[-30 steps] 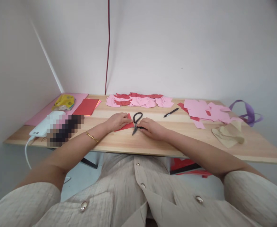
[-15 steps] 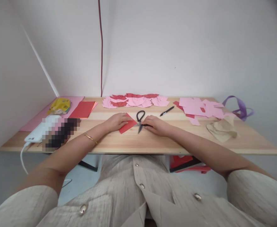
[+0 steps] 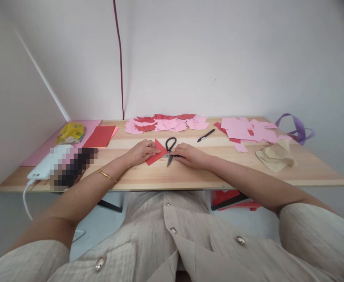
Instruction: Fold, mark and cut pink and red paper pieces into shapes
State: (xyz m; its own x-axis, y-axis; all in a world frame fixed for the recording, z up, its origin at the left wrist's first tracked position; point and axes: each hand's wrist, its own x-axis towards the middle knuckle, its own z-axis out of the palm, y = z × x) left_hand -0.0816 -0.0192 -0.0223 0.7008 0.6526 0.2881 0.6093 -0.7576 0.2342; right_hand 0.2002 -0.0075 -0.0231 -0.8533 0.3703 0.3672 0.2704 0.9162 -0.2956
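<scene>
I'm watching from afar through the head camera, reading directions as a clock face centred on the scissors (image 3: 170, 159), with twelve towards the wall. The work seems to be sitting at a cut: the red paper (image 3: 153, 159) is lying flat on the table (image 3: 160, 178) at nine, its corner reaching the scissors, whose blades are standing apart. I'm judging that the next move is calling for a steady sheet and a blade lined up with the edge before closing. At nine, beyond the paper's near corner, the left hand (image 3: 142, 152) is pressing it, fingers narrow and bunched; I'm not managing to tell whether the thumb is underneath. At three, the right hand (image 3: 190, 156) is curling round one black handle, fingers nearly closed, while the other loop is pointing to twelve, ungripped. The pen (image 3: 206, 135) is lying at two.
</scene>
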